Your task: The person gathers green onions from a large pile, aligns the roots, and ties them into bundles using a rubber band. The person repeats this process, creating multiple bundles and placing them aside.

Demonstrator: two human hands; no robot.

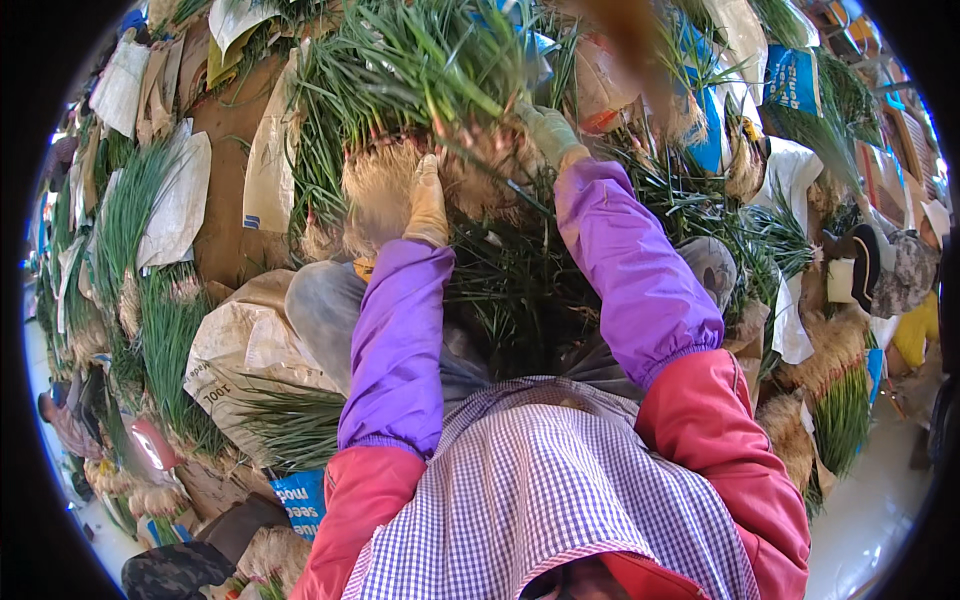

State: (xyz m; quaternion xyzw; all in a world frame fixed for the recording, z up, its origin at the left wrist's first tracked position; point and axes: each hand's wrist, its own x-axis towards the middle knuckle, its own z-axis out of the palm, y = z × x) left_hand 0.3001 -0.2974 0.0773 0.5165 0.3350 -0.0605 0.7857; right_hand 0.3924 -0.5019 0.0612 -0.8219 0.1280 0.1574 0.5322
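Note:
My left hand (429,202), in a yellowish work glove, rests against the pale roots of a bunch of green onions (382,172) in front of me. Its fingers point away from me; whether they grip is unclear. My right hand (551,135), in a greenish glove, is at the right side of the neighbouring onion roots (487,169), its fingertips partly hidden by blurred stalks. Long green leaves (420,60) spread away above both root clumps. Loose dark green leaves (525,285) lie between my knees, below my hands.
A large printed sack (255,352) lies beside my left knee, with onion leaves on it. White sheets (176,199), brown board (240,165) and more onion bunches (840,390) surround me. A person in camouflage clothing (904,270) is at the far right; another person (75,420) is at the far left.

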